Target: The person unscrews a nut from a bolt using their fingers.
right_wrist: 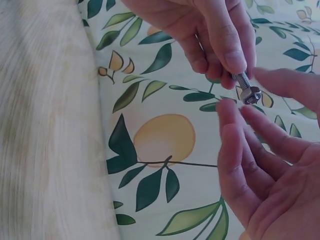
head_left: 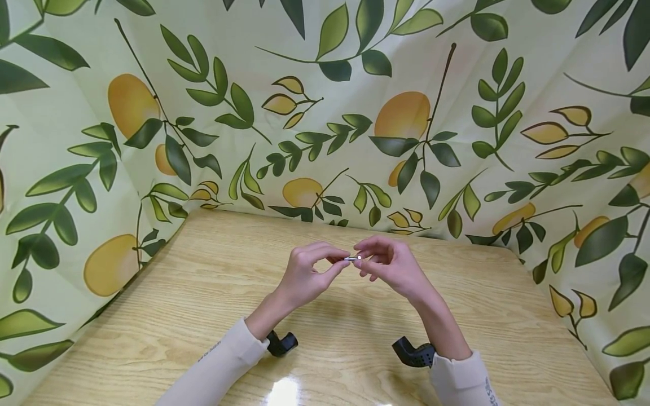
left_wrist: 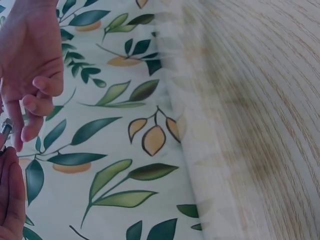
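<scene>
A small metal bolt is held above the table between my two hands. My left hand pinches its threaded end between thumb and fingertips. In the right wrist view, the bolt slants down out of the left hand, with hexagonal metal at its exposed end. Around that end are the spread, bent fingers of my right hand, with no pinch on it. In the left wrist view only part of the bolt shows, between the left hand and the right hand.
Beneath the hands stretches a wood-grain table. Cloth with a fruit and leaf print hangs along its back and sides. Black curved pieces sit at the left wrist and the right wrist.
</scene>
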A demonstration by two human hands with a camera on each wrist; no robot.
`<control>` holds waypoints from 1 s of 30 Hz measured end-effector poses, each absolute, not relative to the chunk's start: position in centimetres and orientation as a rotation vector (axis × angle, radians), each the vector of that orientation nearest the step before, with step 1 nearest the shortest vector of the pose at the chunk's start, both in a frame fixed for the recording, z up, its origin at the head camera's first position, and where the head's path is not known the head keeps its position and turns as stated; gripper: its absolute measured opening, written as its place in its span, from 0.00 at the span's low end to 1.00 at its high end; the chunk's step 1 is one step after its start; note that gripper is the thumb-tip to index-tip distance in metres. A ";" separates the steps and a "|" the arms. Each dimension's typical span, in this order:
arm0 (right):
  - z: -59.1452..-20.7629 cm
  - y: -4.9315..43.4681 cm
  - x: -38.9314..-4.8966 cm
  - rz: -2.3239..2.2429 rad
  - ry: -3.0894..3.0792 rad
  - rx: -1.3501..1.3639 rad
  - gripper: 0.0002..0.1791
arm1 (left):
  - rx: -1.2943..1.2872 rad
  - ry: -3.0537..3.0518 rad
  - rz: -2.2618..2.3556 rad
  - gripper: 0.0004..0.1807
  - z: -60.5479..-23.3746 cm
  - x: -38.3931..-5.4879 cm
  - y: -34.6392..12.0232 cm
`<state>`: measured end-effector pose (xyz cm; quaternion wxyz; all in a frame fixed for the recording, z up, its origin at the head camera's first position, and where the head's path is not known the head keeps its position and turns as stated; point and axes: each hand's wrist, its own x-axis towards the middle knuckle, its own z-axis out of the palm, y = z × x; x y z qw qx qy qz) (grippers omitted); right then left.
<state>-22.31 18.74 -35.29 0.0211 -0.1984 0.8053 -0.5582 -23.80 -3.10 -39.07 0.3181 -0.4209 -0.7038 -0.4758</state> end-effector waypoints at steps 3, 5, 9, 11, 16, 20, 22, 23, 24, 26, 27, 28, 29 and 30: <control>-35.3 18.8 -22.4 -1.717 2.477 -0.608 0.14 | -1.106 -1.850 -1.251 0.07 -39.1 -23.8 -3.1; -35.3 18.8 -22.4 -1.714 2.480 -0.613 0.13 | -1.100 -1.853 -1.251 0.07 -39.1 -23.8 -3.1; -35.4 18.8 -22.4 -1.725 2.507 -0.641 0.11 | -1.095 -1.855 -1.250 0.06 -39.1 -23.7 -3.1; -35.4 18.8 -22.3 -1.734 2.514 -0.655 0.10 | -1.099 -1.851 -1.252 0.06 -39.1 -23.7 -3.1; -35.4 18.8 -22.3 -1.723 2.518 -0.651 0.13 | -1.104 -1.843 -1.253 0.06 -39.0 -23.7 -3.1; -35.5 18.9 -22.3 -1.698 2.523 -0.639 0.13 | -1.106 -1.847 -1.257 0.06 -39.0 -23.7 -3.1; -35.5 18.9 -22.4 -1.698 2.528 -0.644 0.11 | -1.105 -1.852 -1.261 0.06 -39.0 -23.8 -3.0; -35.5 18.9 -22.4 -1.701 2.532 -0.646 0.11 | -1.106 -1.853 -1.264 0.07 -39.0 -23.8 -3.0; -35.5 18.9 -22.4 -1.707 2.536 -0.649 0.10 | -1.105 -1.855 -1.266 0.07 -39.0 -23.8 -3.0; -35.4 18.8 -22.3 -1.714 2.547 -0.650 0.10 | -1.103 -1.857 -1.264 0.07 -39.0 -23.8 -3.0; -35.4 18.8 -22.3 -1.718 2.552 -0.647 0.09 | -1.102 -1.859 -1.264 0.06 -39.1 -23.8 -3.0; -35.4 18.7 -22.3 -1.721 2.555 -0.645 0.09 | -1.100 -1.859 -1.263 0.07 -39.0 -23.8 -3.0; -35.4 18.7 -22.3 -1.723 2.555 -0.647 0.10 | -1.099 -1.860 -1.262 0.06 -39.0 -23.8 -3.0; -35.4 18.7 -22.3 -1.725 2.552 -0.642 0.10 | -1.100 -1.858 -1.257 0.06 -39.0 -23.8 -3.0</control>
